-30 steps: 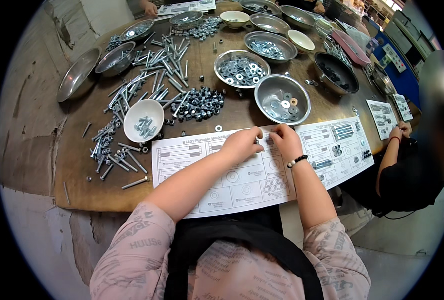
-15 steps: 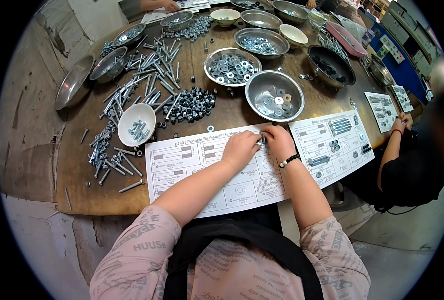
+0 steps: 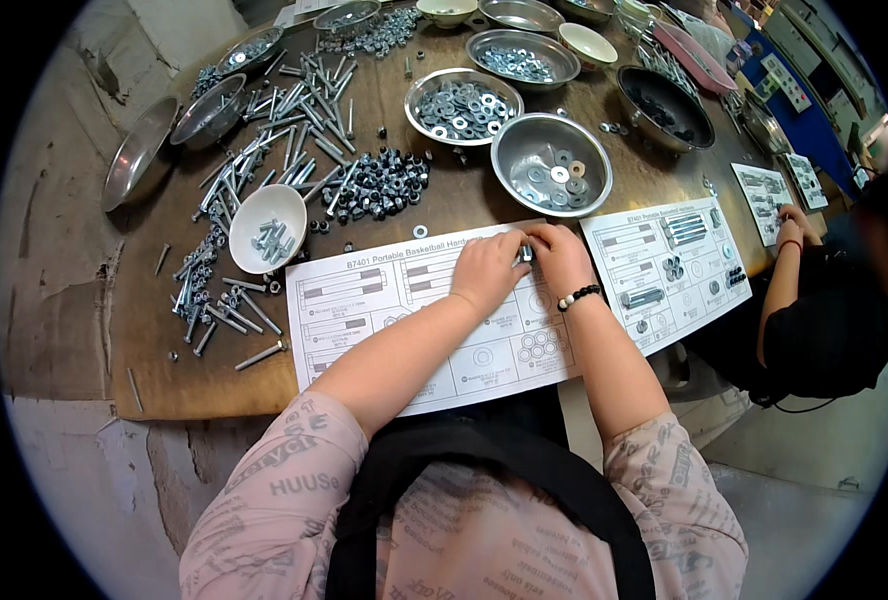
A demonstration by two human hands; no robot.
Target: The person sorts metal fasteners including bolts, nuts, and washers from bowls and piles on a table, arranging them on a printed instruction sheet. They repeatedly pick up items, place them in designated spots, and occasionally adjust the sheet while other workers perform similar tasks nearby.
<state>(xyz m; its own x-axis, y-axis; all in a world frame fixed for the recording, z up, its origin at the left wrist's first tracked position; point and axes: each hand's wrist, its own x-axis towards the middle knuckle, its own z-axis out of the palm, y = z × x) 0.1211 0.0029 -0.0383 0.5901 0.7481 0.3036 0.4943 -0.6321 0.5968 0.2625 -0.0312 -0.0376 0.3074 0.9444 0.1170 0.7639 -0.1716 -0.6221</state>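
Left hand (image 3: 486, 268) and right hand (image 3: 560, 255) meeting on a printed sheet (image 3: 404, 300), both grips closed on a small metal part (image 3: 526, 253), steel bowl (image 3: 551, 177) just beyond on the bench (image 3: 164, 370)

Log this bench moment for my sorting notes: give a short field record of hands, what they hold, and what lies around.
left hand: resting on the printed parts sheet, fingertips meeting the right hand
right hand: on the same sheet, beaded bracelet on the wrist
held item: small metal piece pinched between both hands; kind too small to tell
nearest bowl: steel bowl of washers, just beyond the hands
left of sheet: white bowl of bolts, loose bolts
centre: pile of dark nuts
right: second parts sheet, another person's hand
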